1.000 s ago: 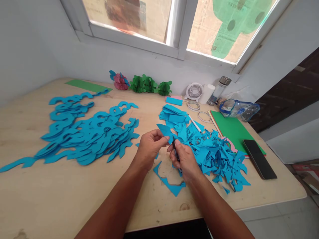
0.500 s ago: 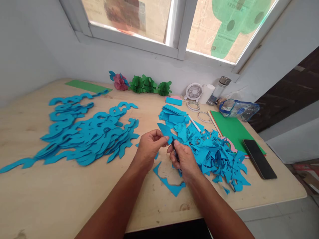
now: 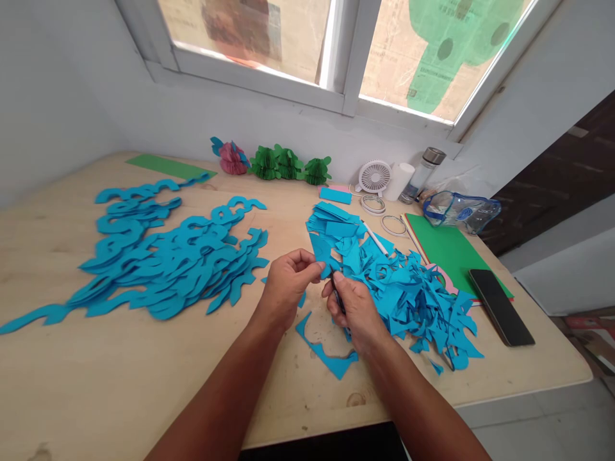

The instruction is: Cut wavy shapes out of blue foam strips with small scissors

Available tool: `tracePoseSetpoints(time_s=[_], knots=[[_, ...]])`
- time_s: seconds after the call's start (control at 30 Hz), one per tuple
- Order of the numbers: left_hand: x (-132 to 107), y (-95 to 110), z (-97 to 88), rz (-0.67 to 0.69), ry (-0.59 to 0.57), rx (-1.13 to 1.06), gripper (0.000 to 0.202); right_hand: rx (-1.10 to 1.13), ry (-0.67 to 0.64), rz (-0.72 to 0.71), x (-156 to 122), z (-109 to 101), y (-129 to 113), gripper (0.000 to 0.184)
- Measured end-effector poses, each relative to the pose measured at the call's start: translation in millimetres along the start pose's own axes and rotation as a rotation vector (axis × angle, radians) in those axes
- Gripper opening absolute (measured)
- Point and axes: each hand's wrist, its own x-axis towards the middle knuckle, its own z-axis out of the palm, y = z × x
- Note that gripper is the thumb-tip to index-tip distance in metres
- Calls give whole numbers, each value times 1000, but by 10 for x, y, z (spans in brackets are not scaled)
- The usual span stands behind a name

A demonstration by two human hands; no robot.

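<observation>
My left hand (image 3: 291,282) pinches a small piece of blue paper (image 3: 321,248) between thumb and fingers. Beside it, my right hand (image 3: 354,304) is closed around dark-handled scissors (image 3: 337,291), whose blades meet the paper and are mostly hidden. Below the hands a curved blue offcut (image 3: 331,360) lies on the wooden table (image 3: 192,378). To the right spreads a heap of blue paper scraps (image 3: 408,294). A large pile of wavy cut blue strips (image 3: 177,269) covers the left side.
Folded blue papers (image 3: 331,221), a white pen (image 3: 375,239) and tape rolls (image 3: 373,205) lie behind the hands. A small fan (image 3: 375,177), bottle (image 3: 423,174) and clear pouch (image 3: 461,211) stand farther back. Green sheets (image 3: 446,250) and a phone (image 3: 500,307) lie at right.
The blue paper in my left hand has turned slightly, its upper tip shifting right. My right hand and the scissors have moved a little left; the rest looks the same.
</observation>
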Motion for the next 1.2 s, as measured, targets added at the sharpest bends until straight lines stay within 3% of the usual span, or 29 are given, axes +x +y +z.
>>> tracePoseSetpoints(time_s=[0.33,0.63,0.97,1.2], knots=[[-48,70,49,23,30,15,16,65,-38,50,5,-22,26,42],[-103,91,108,32,-112,104,16,157,18,5,45,-36,45,41],[-69,63,88,44,56,93,15,131,1,52,12,11,19,45],[-71,40,80,53,37,138,14,156,5,49,7,15,26,45]])
